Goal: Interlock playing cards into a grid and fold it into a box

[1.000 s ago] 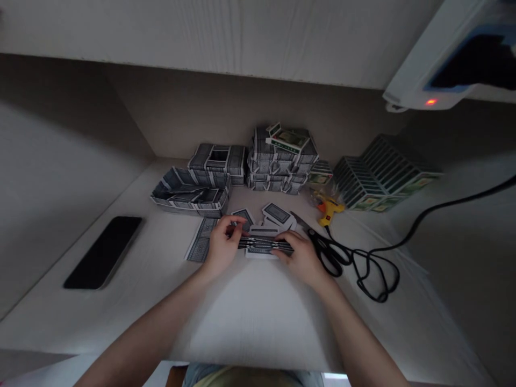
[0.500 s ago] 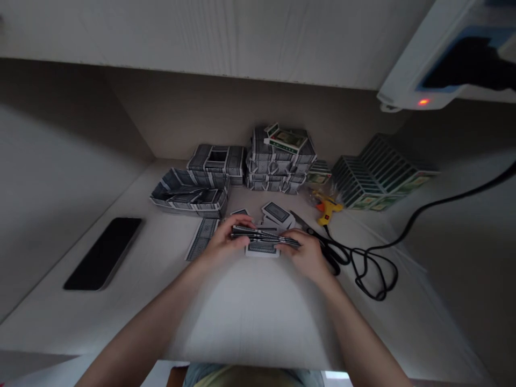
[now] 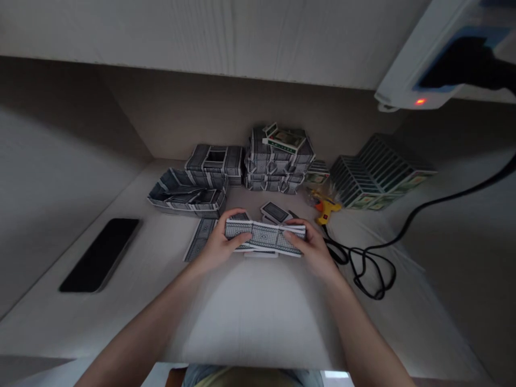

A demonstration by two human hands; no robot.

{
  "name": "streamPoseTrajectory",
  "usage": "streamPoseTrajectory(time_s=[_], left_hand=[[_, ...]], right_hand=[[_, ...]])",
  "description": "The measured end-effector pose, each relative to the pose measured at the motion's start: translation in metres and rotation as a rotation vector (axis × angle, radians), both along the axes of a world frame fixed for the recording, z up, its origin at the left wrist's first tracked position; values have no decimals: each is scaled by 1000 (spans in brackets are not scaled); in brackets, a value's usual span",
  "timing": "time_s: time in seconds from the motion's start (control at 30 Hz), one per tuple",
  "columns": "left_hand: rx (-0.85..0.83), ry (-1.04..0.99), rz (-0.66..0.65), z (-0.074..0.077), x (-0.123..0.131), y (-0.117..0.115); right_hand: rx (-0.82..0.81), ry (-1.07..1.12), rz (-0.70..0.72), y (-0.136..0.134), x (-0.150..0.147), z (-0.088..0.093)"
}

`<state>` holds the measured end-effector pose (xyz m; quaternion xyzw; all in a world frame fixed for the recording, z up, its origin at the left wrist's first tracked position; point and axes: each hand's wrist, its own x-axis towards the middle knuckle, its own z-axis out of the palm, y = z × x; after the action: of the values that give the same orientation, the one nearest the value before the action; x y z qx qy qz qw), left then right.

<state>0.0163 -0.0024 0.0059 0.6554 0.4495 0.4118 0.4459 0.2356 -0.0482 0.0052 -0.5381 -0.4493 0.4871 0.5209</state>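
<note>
Between my two hands is a long strip of joined playing cards (image 3: 264,236), its patterned backs turned toward me. My left hand (image 3: 226,239) grips the strip's left end, thumb on the front face. At the other end my right hand (image 3: 308,244) pinches it the same way. Loose playing cards (image 3: 276,212) lie on the desk just behind the strip, and part of another card (image 3: 261,254) peeks out below it. Left of my left hand lies a flat card strip (image 3: 200,240).
An open card-built box (image 3: 189,204) with cards inside stands back left. Behind are a card box with an opening (image 3: 215,157), stacked card boxes (image 3: 278,161) and rows of card packs (image 3: 381,172). A yellow glue gun (image 3: 327,208), black cable (image 3: 371,252) and phone (image 3: 100,255) lie around.
The card strip, seen edge-on before, is now tilted so its patterned face shows. It hides more of the card beneath and the scissors at the right. Both hands keep hold.
</note>
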Motion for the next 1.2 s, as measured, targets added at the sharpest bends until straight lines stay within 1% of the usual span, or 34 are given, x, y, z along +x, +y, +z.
streamPoseTrajectory(time_s=[0.07,0.13,0.2,0.33,0.43,0.53,0.63,0.7,0.77,0.83,0.9,0.93,1.03,1.13,1.2], left_hand=[[-5,7,-43,0,-1,0],[-15,-4,-75,-1,-2,0],[3,-9,-87,-3,-3,2],[91,27,-97,-6,-5,4],[125,58,-120,-8,-2,4],[150,37,-116,-11,2,3],[138,11,-86,-15,4,4],[153,48,-76,-17,4,5],[206,90,-100,-18,4,7],[275,88,-136,-17,2,8],[314,70,-166,-15,2,8],[308,66,-175,-15,1,8],[191,55,-158,-17,2,7],[80,0,-110,-22,1,9],[33,-21,-110,-23,0,12]], right_hand=[[-52,57,54,-2,-1,0],[-61,60,67,-2,-2,-2],[2,-15,25,-1,-2,-5],[127,-180,-51,3,-1,-13],[149,-236,-48,7,1,-20],[194,-308,-41,8,1,-24],[270,-357,-22,6,0,-23],[303,-448,-1,5,0,-21],[296,-559,15,3,1,-20],[282,-614,24,3,3,-20],[289,-607,34,4,4,-21],[297,-589,43,4,5,-22],[283,-485,74,7,6,-26],[197,-372,88,11,7,-30],[133,-313,86,12,7,-33]])
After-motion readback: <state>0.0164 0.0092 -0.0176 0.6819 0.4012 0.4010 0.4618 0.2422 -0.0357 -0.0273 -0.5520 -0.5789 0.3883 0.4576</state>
